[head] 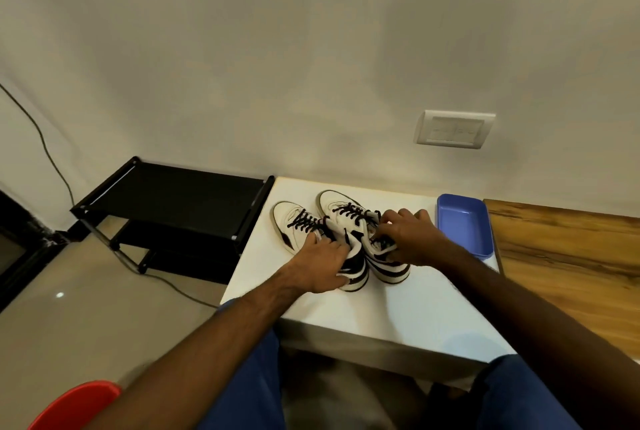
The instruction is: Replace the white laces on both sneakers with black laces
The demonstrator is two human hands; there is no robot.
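Head view looks down on a white table (398,308) that carries two white sneakers with black stripes. Both stand side by side near the far edge of the table, toes toward the wall and heels toward the person, so the long axis of each shoe runs away from the body. The left sneaker (294,225) is closer to the left edge of the table; the right sneaker (346,211) stands just beside it, touching or almost touching at the heels. Black laces (304,221) already cross the eyelets of both shoes, and I see no white laces anywhere, so I judge the task is close to its end.

The left hand (325,263) lies over the collar and heel of the left sneaker, fingers curled on it, palm down, the forearm coming in from the lower left. The right hand (412,239) sits on the collar of the right sneaker, fingers bent and pressing into its opening; whether they pinch a lace end there I cannot tell. Each hand is nearer to its own shoe, so no crossing is needed.

A blue tray (464,225) stands at the right edge of the table, just beyond the right hand.
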